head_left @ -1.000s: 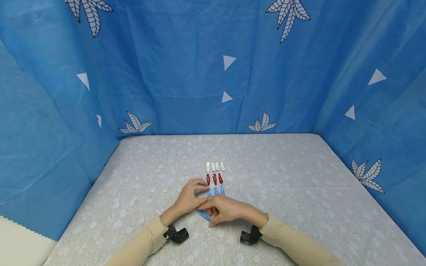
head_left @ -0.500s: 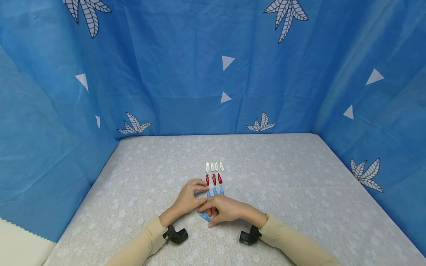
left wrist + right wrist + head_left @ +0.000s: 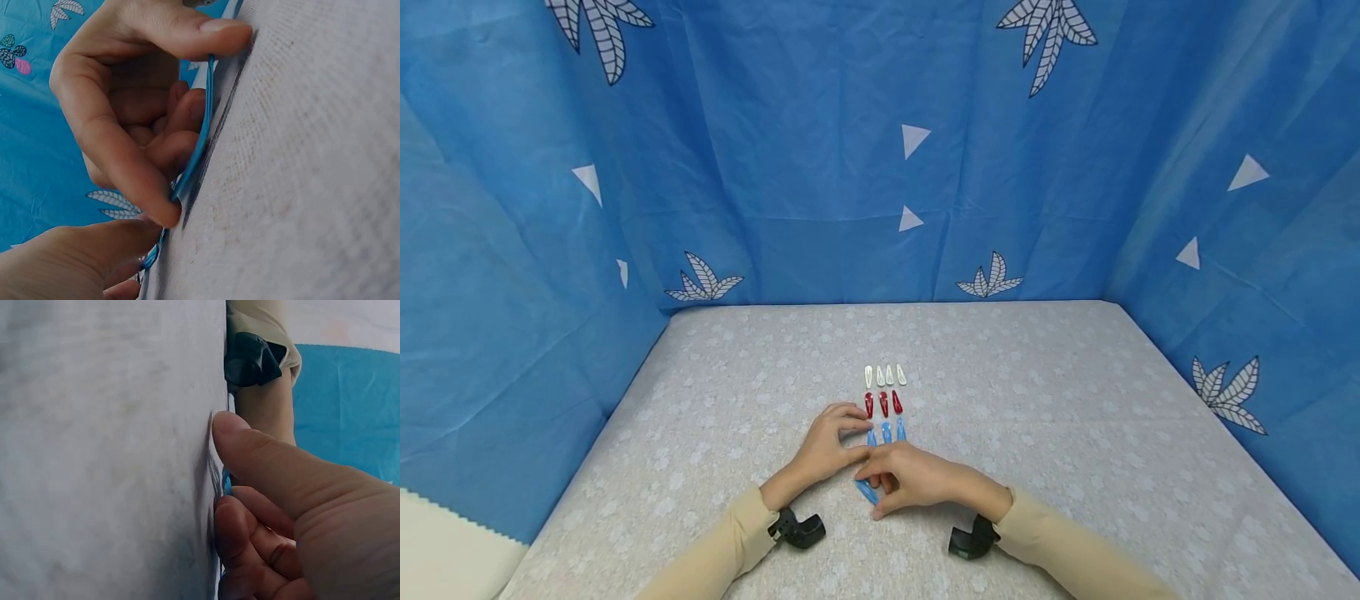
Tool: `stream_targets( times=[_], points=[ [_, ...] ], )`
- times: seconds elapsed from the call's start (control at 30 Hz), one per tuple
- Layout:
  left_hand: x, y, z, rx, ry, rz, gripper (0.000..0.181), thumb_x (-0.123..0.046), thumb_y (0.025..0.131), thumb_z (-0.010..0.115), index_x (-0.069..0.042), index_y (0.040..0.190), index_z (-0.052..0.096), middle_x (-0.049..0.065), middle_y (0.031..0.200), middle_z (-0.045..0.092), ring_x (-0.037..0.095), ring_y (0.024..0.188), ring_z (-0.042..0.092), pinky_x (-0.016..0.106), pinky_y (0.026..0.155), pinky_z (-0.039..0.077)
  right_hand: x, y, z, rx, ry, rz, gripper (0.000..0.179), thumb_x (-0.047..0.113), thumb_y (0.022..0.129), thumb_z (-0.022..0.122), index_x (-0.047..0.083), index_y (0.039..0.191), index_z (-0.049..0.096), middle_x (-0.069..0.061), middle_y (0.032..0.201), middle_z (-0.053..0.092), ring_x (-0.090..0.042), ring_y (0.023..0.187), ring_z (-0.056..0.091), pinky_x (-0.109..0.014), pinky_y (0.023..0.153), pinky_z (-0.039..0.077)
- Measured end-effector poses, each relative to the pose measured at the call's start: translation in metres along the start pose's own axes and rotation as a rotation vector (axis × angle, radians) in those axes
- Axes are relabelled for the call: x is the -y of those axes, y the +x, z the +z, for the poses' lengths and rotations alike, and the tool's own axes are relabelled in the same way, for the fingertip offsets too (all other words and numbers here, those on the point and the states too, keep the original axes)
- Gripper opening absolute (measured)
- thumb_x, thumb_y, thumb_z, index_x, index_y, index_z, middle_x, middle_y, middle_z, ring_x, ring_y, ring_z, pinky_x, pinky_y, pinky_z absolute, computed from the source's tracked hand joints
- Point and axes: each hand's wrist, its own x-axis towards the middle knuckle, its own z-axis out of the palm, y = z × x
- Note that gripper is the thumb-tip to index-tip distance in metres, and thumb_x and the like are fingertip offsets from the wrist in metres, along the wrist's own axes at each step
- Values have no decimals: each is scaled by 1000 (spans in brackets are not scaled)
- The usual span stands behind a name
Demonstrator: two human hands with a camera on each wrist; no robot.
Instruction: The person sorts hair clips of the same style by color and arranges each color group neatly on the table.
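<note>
My right hand (image 3: 912, 477) pinches a blue snap hair clip (image 3: 866, 491) between thumb and index finger, its other fingers folded inward. The left wrist view shows this blue clip (image 3: 204, 134) edge-on, just above the cloth and spanning from fingertip to thumb. My left hand (image 3: 824, 445) rests at the left of a row of blue hair clips (image 3: 886, 432), fingers slightly bent and thumb reaching toward the right hand. Its thumb (image 3: 81, 250) lies close to another blue clip (image 3: 150, 257); whether they touch is unclear. My right hand partly covers the blue row.
Beyond the blue row lie a row of red hair clips (image 3: 883, 404) and, farther back, a row of white ones (image 3: 890, 375). A pale patterned cloth (image 3: 1037, 400) covers the table. Blue curtains (image 3: 865, 167) stand behind and at both sides.
My right hand has shifted slightly rightward and toward me with the pinched blue hair clip. The left hand and the laid-out rows stay where they were.
</note>
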Motion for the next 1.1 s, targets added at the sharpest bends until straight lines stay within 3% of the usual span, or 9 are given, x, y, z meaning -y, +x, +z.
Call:
stream_targets(
  times=[0.13,0.57,1.1],
  points=[
    [0,1,0,11,-4,-10,35,-21,72,86,-6,102,77,7,113,69,30,117,57,51,100,45,3,-6,-2,-28,-10,-5,45,28,80,81,6,118,69,2,89,64,6,66,49,-8,66,43],
    [-1,1,-2,10,-26,-19,34,-20,72,86,-7,101,77,6,112,69,29,116,57,51,99,46,-1,-25,-16,-109,24,88,46,28,79,81,5,118,70,3,88,65,3,67,53,-13,64,46],
    [-1,1,-2,13,-27,-25,35,-22,72,87,-6,102,77,7,112,69,30,117,57,51,99,45,-29,-37,-51,-393,11,239,48,26,79,82,2,119,69,0,92,67,-5,72,57,-20,57,45]
  ],
)
